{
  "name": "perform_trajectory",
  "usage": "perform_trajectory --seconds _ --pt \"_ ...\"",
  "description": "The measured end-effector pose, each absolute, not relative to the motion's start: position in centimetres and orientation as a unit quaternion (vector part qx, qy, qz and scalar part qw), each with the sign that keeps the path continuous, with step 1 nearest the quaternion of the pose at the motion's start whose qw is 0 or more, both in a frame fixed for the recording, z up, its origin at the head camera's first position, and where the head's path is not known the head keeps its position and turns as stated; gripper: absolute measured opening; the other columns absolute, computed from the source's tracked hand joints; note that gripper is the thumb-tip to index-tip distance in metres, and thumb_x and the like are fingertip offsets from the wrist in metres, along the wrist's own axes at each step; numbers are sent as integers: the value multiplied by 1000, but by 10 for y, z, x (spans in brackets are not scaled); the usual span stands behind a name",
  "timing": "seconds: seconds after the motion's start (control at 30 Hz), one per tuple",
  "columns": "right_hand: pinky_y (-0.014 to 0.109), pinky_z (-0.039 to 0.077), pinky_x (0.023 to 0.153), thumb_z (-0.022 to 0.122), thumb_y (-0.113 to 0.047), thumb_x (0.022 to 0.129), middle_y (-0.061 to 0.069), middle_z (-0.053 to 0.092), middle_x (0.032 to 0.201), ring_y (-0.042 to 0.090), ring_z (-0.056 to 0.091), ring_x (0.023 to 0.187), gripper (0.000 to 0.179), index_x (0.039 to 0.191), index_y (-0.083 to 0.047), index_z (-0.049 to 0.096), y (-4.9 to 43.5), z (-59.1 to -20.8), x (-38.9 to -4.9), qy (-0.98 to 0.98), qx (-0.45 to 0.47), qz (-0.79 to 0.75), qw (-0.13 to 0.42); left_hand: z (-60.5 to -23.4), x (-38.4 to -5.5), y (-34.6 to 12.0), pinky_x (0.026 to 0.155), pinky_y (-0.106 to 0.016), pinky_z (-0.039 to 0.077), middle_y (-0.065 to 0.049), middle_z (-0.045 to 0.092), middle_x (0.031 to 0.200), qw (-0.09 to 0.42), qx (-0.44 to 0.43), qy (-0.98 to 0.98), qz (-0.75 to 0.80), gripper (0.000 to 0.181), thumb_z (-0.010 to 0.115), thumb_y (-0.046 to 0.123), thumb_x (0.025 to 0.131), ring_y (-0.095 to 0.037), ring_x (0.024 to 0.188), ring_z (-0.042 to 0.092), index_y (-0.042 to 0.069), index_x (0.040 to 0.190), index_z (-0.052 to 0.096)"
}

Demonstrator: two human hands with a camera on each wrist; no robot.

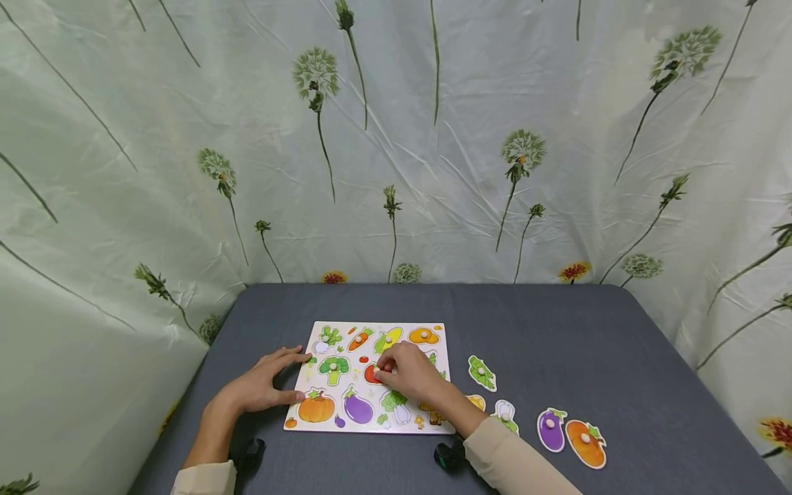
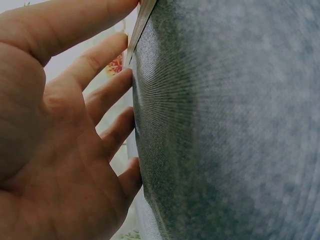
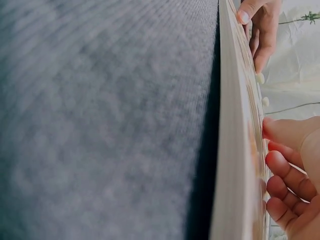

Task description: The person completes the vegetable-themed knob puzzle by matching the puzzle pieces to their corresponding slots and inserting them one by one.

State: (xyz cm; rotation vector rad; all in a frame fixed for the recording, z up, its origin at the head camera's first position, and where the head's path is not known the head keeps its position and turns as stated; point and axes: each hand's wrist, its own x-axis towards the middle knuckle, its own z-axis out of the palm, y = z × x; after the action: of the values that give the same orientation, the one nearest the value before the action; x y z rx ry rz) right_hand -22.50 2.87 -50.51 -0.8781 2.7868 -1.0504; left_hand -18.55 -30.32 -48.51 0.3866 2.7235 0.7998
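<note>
A white vegetable puzzle board lies on the table. My right hand reaches over its middle, thumb and forefinger pinching at the red tomato piece, which the fingers partly cover. In the right wrist view the same hand has its fingertips close to the board's face. At the board's left edge rests my left hand, fingers spread and thumb extended against it. Knobbed broccoli, carrot and orange oval pieces sit in the board. Its eggplant and pumpkin pictures show no knobs.
Loose pieces lie right of the board: a green one, a white-and-green one, a purple eggplant and an orange pumpkin. A yellow piece shows partly behind my right forearm. A floral curtain hangs behind the grey-covered table.
</note>
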Motion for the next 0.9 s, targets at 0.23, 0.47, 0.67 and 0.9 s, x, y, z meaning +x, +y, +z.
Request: perform_trajectory --seconds 0.23,0.47,0.67,0.9 --pt "20 44 65 82 -26 90 -11 61 77 5 52 71 11 93 -16 78 33 -503 -226 888 -284 -361 13 -485 -186 -304 108 -79 29 -20 35 165 139 128 941 279 81 84 48 80 -54 148 27 18 149 54" --pt "23 48 74 80 -22 91 -10 64 81 5 55 78 6 92 -17 78 50 -497 -230 893 -259 -368 -20 -485 -186 -304 108 -79 28 -20 34 165 142 132 941 277 81 83 49 81 -54 148 26 19 150 54" --pt "24 52 72 80 -18 91 -6 69 84 5 58 76 4 91 -14 78 69 -491 -235 887 -272 -370 -54 -483 -186 -303 108 -79 28 -21 34 165 145 125 943 272 81 83 49 81 -55 149 25 18 150 54" --pt "25 52 72 79 -19 92 -6 70 88 7 60 78 4 94 -15 79 89 -488 -234 891 -260 -369 -50 -484 -185 -303 108 -79 30 -20 33 165 145 124 943 274 81 83 48 81 -54 148 26 18 151 53"
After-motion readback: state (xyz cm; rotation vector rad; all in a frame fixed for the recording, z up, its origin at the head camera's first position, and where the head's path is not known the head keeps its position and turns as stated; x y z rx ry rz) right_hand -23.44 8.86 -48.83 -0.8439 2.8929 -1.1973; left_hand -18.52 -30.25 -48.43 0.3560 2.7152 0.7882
